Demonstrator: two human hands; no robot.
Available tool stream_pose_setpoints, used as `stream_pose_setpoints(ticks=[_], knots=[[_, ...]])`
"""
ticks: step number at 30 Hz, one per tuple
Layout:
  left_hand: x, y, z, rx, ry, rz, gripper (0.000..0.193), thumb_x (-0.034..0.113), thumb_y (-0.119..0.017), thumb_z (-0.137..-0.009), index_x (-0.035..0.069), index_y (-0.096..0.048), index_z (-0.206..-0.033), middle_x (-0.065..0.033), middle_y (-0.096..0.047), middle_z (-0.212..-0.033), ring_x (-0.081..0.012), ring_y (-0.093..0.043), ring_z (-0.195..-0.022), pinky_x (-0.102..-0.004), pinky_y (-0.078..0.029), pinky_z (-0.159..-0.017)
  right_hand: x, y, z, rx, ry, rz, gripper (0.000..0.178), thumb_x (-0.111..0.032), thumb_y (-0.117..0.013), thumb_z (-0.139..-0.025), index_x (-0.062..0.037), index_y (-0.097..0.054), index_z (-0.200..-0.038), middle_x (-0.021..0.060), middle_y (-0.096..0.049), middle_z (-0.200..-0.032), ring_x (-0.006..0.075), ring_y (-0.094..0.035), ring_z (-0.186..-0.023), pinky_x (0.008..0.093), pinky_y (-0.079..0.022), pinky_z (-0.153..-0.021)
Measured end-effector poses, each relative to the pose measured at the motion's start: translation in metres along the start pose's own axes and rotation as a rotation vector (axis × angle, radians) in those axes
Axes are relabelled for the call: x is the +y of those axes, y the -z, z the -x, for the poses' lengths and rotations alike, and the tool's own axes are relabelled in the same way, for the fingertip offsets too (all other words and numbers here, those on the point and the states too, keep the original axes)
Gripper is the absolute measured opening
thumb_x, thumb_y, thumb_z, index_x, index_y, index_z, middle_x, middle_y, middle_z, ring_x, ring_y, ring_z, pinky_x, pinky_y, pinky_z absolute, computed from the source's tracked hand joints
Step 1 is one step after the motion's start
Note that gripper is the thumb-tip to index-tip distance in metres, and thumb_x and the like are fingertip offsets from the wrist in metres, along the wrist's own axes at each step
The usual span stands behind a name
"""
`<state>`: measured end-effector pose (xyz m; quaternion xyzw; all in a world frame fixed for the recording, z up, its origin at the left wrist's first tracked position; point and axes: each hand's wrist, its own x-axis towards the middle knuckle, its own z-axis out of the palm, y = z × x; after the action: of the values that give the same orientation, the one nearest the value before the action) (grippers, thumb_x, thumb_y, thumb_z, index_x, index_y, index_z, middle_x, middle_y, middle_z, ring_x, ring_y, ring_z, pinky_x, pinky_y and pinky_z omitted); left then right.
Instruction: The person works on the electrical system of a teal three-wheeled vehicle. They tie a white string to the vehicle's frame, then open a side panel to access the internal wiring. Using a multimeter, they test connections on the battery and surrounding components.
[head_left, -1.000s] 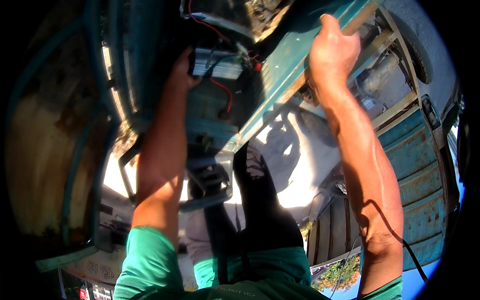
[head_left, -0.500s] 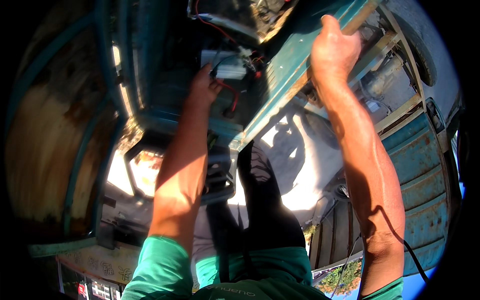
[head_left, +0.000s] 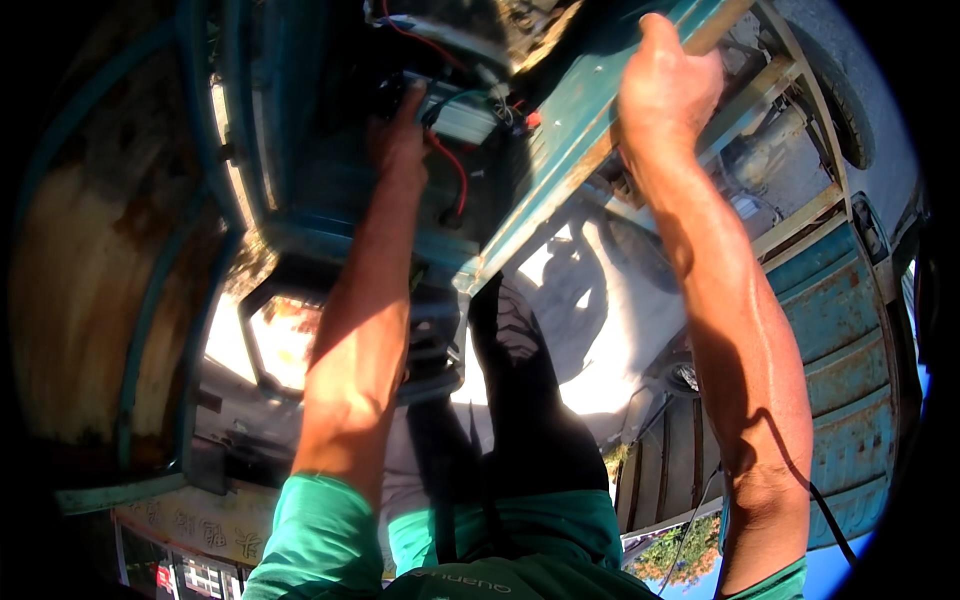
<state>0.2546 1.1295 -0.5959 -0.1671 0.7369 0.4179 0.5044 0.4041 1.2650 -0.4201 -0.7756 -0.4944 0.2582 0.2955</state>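
My left hand reaches into a shadowed teal metal compartment. One finger or thumb points up along the near end of a silver-grey box; the other fingers are dark and blurred, so their grip cannot be made out. A thick red cable loops down beside that hand. Thin wires crowd the box's right end, near a small red connector. Higher up on the right, my right hand is closed over the edge of a teal metal panel with worn, rusty paint.
A rust-stained panel with teal ribs stands at the left. On the right are an open metal frame, a tyre and a rusty teal slatted side. Below lies sunlit ground around my legs. A black-framed opening sits left of them.
My left hand has moved slightly up and farther in along the silver-grey box. The red cable hangs a little differently. My right hand keeps its hold on the panel edge.
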Motion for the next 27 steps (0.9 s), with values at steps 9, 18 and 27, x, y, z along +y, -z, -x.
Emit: stream_pose_setpoints(ticks=[9, 18, 27], knots=[[-0.006, 0.007, -0.002, -0.137, 0.07, -0.014, 0.05, 0.05, -0.071, -0.085, 0.006, -0.062, -0.105, -0.0078, -0.066, -0.088, -0.0171, -0.062, -0.072, -0.0371, -0.055, -0.073, -0.004, 0.004, 0.017, -0.022, -0.05, 0.015, 0.032, -0.023, -0.06, -0.086, 0.0051, -0.057, -0.101, 0.0137, -0.061, -0.085, 0.0248, -0.059, -0.077, 0.0401, -0.047, -0.073], [-0.005, 0.008, 0.002, -0.134, 0.141, 0.026, 0.057, 0.056, -0.065, -0.087, 0.009, -0.06, -0.117, -0.0101, -0.066, -0.099, -0.0221, -0.064, -0.09, -0.0417, -0.052, -0.087, 0.007, -0.001, 0.003, 0.004, -0.001, 0.034, 0.034, -0.026, -0.062, -0.084, 0.0051, -0.059, -0.098, 0.0145, -0.063, -0.085, 0.0254, -0.06, -0.077, 0.0405, -0.048, -0.074], [-0.004, 0.006, 0.013, -0.131, 0.187, 0.094, 0.061, 0.056, -0.065, -0.087, 0.006, -0.056, -0.121, -0.0106, -0.062, -0.1, -0.02, -0.061, -0.09, -0.0357, -0.054, -0.084, 0.009, -0.004, -0.012, 0.04, 0.032, 0.037, 0.035, -0.027, -0.063, -0.082, 0.0067, -0.062, -0.09, 0.0165, -0.065, -0.083, 0.0264, -0.061, -0.077, 0.0394, -0.047, -0.077]])
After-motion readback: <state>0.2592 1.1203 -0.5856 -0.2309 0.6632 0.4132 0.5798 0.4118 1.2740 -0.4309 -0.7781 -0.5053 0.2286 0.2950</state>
